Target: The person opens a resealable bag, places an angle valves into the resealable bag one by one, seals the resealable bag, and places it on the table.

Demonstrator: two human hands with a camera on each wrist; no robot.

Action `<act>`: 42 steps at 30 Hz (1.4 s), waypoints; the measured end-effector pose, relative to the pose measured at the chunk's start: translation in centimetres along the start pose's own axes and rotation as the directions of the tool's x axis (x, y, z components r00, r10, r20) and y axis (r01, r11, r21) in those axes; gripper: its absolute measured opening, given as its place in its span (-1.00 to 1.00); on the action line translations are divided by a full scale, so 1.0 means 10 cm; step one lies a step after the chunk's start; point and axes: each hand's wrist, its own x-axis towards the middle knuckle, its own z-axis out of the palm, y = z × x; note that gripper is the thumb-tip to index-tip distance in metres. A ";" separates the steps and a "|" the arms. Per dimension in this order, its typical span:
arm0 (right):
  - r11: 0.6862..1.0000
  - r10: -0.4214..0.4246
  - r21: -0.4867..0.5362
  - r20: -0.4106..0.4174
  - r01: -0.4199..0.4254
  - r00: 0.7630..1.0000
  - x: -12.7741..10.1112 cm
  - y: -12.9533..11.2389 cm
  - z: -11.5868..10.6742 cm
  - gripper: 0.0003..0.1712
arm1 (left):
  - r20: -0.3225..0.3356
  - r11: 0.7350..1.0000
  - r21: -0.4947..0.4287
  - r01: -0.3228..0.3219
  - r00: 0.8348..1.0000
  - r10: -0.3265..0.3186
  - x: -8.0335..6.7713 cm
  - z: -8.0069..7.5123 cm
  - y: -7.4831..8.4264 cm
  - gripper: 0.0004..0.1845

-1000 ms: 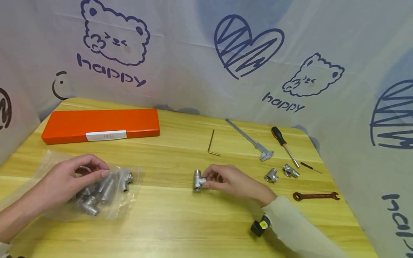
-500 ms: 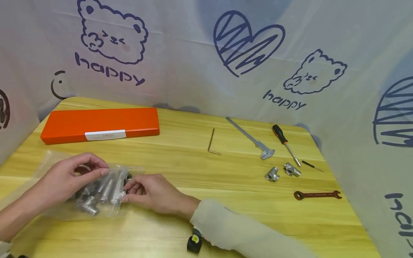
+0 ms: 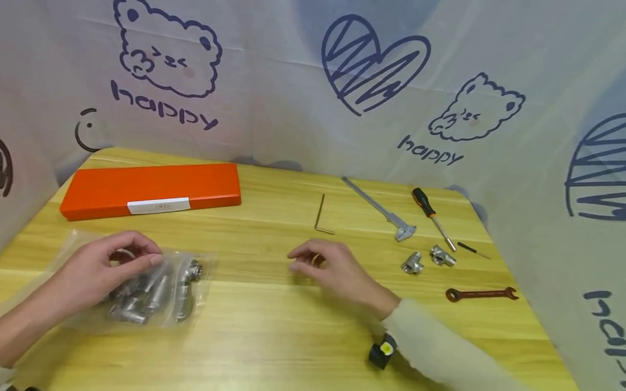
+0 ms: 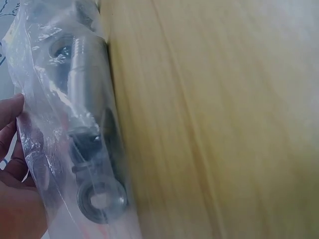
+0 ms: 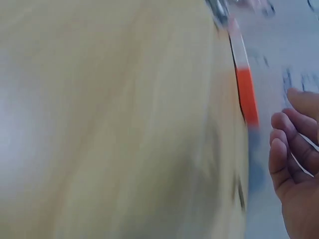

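My left hand (image 3: 110,269) pinches the top layer of a clear plastic bag (image 3: 207,266) lying at the left of the table. Several shiny metal pipe fittings (image 3: 156,296) lie inside the bag, partly hidden by the hand and glare. In the left wrist view, the fingertips grip the edge of the bag, and a threaded fitting (image 4: 84,94) shows through the plastic. Above the middle of the table is my right hand (image 3: 335,269), with loosely curled fingers and nothing between them. Two metal tee fittings (image 3: 413,263) (image 3: 442,256) lie to its right.
An orange box (image 3: 156,187) with a white label stands at the back left. A hex key (image 3: 319,217), a caliper (image 3: 379,206), a screwdriver (image 3: 432,217), a thin black-handled tool (image 3: 471,250) and a reddish combination wrench (image 3: 481,294) lie across the back and right.
My right hand carried a metal tee fitting left to the bag, let it go there and came back to the middle with nothing. My left hand kept its grip on the bag.
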 end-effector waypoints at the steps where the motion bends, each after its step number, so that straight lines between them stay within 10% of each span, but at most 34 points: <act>1: 1.000 0.016 -0.027 -0.029 -0.017 0.999 -0.08 0.08 -0.14 -0.71 | -0.001 1.000 0.002 0.004 1.000 -0.004 0.00 0.00 -0.01 -0.91; 9: 0.927 0.209 -0.261 -0.240 -0.270 0.948 -0.86 0.69 -1.20 -0.70 | 0.010 1.000 0.012 0.026 1.000 -0.026 -0.02 -0.02 -0.02 -0.90; 17: 0.821 0.360 -0.378 -0.238 -0.428 0.902 -1.30 0.98 -1.51 -0.62 | 0.039 0.998 0.007 0.057 0.998 -0.057 -0.02 -0.05 -0.01 -0.87; 31: 0.859 0.257 -0.386 -0.245 -0.337 0.935 -1.14 0.82 -1.23 -0.77 | 0.033 0.999 -0.004 0.036 0.999 -0.036 -0.02 -0.03 0.00 -0.89; 37: 0.967 0.154 -0.185 -0.130 -0.176 0.980 -0.67 0.41 -0.64 -0.80 | 0.022 1.000 -0.008 0.018 1.000 -0.018 -0.01 -0.01 -0.01 -0.91; 42: 0.994 0.105 0.009 0.008 -0.105 0.994 -0.13 -0.01 0.02 -0.74 | 0.012 1.000 -0.016 -0.002 1.000 0.003 -0.01 0.00 -0.02 -0.92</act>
